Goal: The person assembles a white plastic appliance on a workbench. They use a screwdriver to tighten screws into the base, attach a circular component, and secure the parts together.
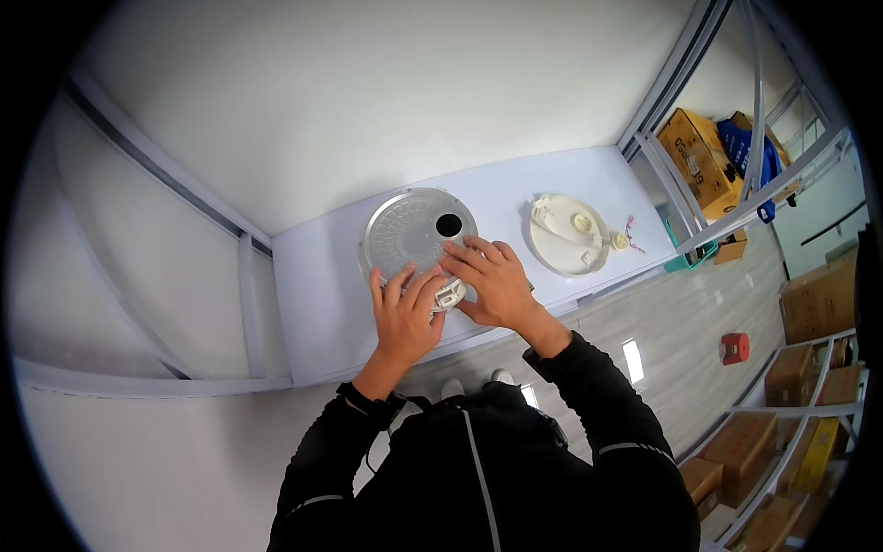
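Note:
A round, silver-faced appliance part (405,230), like a lid, with a ribbed pattern and a black circle (448,225), lies on the white table in front of me. At its near edge sits a small white plastic piece (450,295). My left hand (407,313) grips this edge from the left, fingers bent over the rim and thumb side by the white piece. From the right, my right hand (497,287) holds the same edge, its fingers reaching over the silver face and its thumb low by the white piece. The undersides of both hands are hidden.
To the right lies a cream round plastic shell (563,253) with small round parts in it, and a cream piece (619,241) with pink wires (631,228) beside it. A metal frame (671,175) stands at the table's right end. Shelves with cartons (750,451) and a red stool (735,348) are farther right.

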The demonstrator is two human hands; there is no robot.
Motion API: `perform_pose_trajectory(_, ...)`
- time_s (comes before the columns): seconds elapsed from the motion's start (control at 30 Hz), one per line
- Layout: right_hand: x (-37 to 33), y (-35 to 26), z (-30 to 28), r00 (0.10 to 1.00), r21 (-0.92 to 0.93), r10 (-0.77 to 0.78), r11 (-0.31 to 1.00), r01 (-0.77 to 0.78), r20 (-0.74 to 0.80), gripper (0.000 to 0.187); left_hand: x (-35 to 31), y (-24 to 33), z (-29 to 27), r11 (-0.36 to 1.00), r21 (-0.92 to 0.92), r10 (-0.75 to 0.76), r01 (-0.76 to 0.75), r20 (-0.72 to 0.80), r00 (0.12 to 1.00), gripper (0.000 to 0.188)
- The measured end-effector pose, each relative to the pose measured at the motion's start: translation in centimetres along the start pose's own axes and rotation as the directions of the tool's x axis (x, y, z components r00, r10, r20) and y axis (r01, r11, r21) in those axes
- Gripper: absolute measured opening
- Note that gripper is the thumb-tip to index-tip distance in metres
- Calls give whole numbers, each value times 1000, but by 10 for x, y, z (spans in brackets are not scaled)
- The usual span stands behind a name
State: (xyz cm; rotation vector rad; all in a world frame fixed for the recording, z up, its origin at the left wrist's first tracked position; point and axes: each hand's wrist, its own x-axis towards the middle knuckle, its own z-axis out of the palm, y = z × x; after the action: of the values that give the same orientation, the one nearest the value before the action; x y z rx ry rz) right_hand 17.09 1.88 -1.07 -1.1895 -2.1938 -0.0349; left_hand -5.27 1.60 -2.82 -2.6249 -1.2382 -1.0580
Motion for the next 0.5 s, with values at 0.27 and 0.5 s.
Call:
perform_pose_trajectory(0.27,-3,-8,2,998,24,63,998,-63,-7,80,3,-4,-3,998,-57,5,-3,32,999,57)
perform_pose_trajectory(0.5,-4,-12,-12,993,151,112,982,-116,32,77,16,16,-8,995,-9,-98,99,95,991,57)
